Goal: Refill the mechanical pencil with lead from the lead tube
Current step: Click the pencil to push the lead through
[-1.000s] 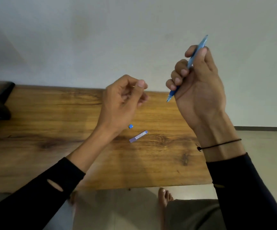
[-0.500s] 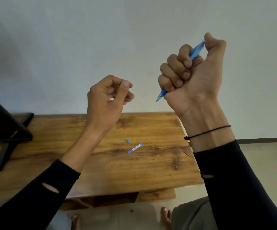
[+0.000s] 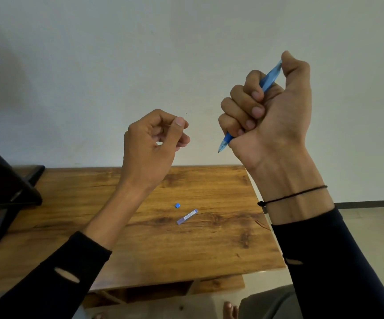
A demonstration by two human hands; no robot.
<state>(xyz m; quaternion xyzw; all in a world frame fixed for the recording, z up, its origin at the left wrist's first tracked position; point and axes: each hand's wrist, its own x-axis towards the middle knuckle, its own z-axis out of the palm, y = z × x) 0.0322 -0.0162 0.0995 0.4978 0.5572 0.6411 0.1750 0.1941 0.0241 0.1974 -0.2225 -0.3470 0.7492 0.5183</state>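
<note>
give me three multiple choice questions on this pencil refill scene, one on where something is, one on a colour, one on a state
1. Where is the lead tube?
A. in the left hand
B. lying on the wooden table
C. on the floor

2. What colour is the mechanical pencil?
A. blue
B. red
C. black

3. How is the pencil held?
A. resting flat on the table
B. pinched by the left hand's fingertips
C. enclosed in the right hand's fist, tip pointing down

Answers:
1. B, the tube lies on the table beside a small blue cap, touched by neither hand.
2. A, the barrel above the fist and the tip below it are both blue.
3. C, the right hand wraps the barrel with its thumb on the top end, while the left hand is raised apart from it, fingertips pinched together.
</note>
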